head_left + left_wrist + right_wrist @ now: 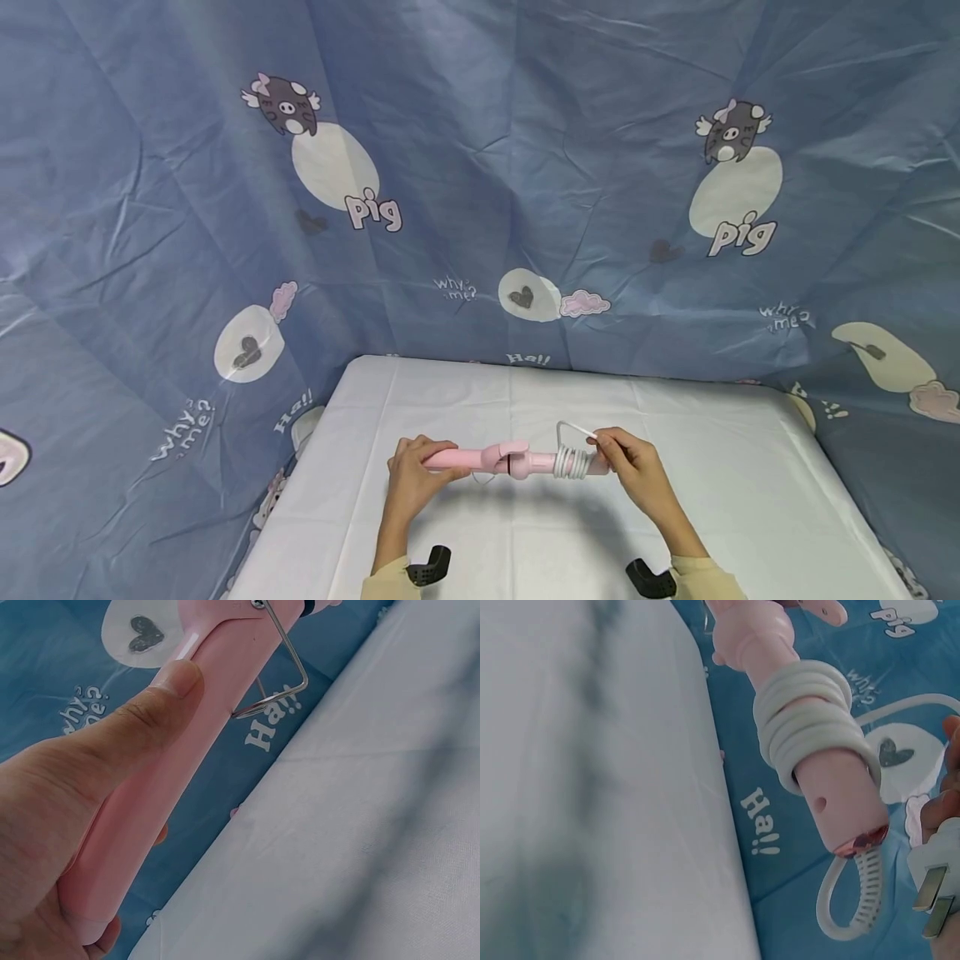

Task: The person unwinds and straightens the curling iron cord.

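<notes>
"pig", "why? me?" and "Ha!!" printed across the blue cartoon cloth backdrop (480, 167). Pink plastic curling iron (517, 460) held level above the near middle of the white-covered table (735, 467). Left hand (412, 483) clenched round its barrel; right hand (633, 462) pinching the white cord (572, 461) wound on the handle.

A makeshift recording booth: a blue cartoon-pig cloth (480, 167) fills the frame's upper part behind a white-covered counter (750, 467).
</notes>
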`<control>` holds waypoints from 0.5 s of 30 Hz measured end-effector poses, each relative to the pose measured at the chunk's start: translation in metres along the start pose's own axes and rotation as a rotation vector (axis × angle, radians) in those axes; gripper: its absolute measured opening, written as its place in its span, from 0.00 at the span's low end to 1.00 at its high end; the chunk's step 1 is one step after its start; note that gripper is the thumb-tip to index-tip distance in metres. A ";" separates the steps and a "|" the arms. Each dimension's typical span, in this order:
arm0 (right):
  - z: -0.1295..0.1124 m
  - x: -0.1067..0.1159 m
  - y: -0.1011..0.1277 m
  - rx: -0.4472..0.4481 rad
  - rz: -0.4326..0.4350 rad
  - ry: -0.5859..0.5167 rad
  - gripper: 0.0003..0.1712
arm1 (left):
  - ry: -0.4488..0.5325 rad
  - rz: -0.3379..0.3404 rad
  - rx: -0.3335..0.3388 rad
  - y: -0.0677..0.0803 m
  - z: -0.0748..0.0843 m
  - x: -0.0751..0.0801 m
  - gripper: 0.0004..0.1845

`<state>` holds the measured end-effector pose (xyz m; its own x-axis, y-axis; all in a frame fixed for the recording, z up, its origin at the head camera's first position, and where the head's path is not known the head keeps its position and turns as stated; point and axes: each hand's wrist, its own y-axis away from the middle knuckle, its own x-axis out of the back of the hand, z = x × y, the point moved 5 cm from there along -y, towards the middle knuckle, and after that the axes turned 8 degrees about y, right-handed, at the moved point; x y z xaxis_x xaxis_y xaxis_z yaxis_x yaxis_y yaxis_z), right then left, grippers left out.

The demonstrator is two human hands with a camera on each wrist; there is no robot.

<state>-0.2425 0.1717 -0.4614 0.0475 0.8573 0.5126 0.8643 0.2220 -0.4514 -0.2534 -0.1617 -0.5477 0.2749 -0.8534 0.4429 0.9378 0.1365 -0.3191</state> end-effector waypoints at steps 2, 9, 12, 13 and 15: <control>0.003 0.001 -0.002 -0.016 -0.002 -0.014 0.09 | -0.003 0.000 0.001 0.000 -0.001 0.000 0.23; 0.015 -0.001 -0.004 -0.044 -0.013 -0.036 0.10 | 0.007 -0.013 0.004 0.000 -0.002 0.001 0.24; 0.016 -0.002 -0.006 -0.028 -0.003 -0.032 0.10 | 0.002 -0.023 0.008 0.000 -0.003 0.000 0.25; 0.017 -0.002 -0.006 -0.021 0.000 -0.034 0.10 | 0.000 -0.026 0.007 0.000 -0.004 0.000 0.25; 0.018 -0.002 -0.007 -0.017 0.004 -0.043 0.10 | -0.006 -0.031 0.003 0.000 -0.004 0.000 0.25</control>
<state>-0.2580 0.1768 -0.4727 0.0301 0.8776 0.4785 0.8726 0.2104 -0.4407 -0.2548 -0.1638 -0.5513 0.2473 -0.8542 0.4574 0.9465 0.1119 -0.3028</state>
